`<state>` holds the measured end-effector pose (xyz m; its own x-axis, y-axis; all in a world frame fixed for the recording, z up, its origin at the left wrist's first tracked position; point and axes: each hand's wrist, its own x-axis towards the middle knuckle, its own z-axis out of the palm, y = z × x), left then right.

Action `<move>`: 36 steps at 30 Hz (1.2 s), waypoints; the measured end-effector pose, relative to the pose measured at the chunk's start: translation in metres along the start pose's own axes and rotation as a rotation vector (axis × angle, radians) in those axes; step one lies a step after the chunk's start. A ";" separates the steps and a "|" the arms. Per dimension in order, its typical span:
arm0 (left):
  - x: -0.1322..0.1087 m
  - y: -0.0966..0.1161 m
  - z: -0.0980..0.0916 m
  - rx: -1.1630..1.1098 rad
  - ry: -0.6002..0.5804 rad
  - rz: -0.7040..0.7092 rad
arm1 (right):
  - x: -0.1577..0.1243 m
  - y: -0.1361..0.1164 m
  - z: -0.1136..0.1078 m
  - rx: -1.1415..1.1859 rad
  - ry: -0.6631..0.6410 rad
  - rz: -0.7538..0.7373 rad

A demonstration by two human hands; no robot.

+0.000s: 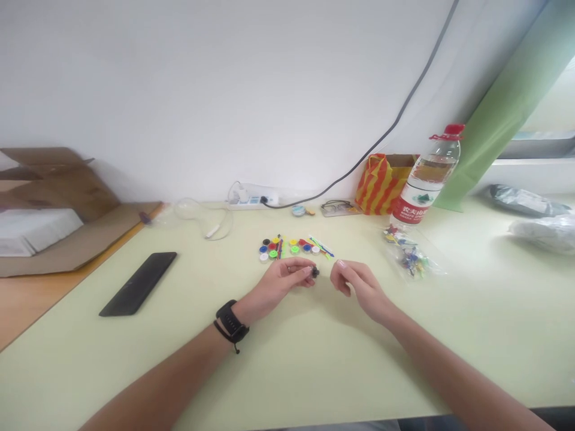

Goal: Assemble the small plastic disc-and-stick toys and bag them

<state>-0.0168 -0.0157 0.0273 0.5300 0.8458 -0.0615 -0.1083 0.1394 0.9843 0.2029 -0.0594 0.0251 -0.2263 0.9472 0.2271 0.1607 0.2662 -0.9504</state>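
My left hand (287, 279), with a black watch on its wrist, pinches a small black round piece (315, 273) at its fingertips, low over the pale green table (287, 359). My right hand (354, 281) hovers just to the right of it with curled fingers; nothing shows in them. Just beyond both hands lies a cluster of small coloured round pieces (281, 248) and thin coloured sticks (322, 246).
A clear bag of coloured parts (409, 256) lies at the right, by a water bottle (426, 179) and a striped pouch (375, 184). A black phone (139, 282) lies at the left, cardboard (54, 197) beyond it. A power strip (251, 199), cable and glasses (336, 207) sit by the wall.
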 end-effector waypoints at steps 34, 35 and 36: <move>0.001 -0.002 -0.002 -0.005 0.048 0.017 | 0.001 0.009 0.003 0.109 -0.042 0.105; 0.001 -0.002 -0.002 -0.010 0.050 0.017 | 0.001 0.008 0.002 0.116 -0.079 0.104; 0.002 -0.002 -0.002 -0.014 0.050 0.017 | 0.001 0.007 0.001 0.135 -0.091 0.099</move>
<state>-0.0175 -0.0136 0.0253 0.4850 0.8728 -0.0537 -0.1290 0.1322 0.9828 0.2028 -0.0570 0.0187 -0.3025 0.9460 0.1164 0.0579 0.1401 -0.9884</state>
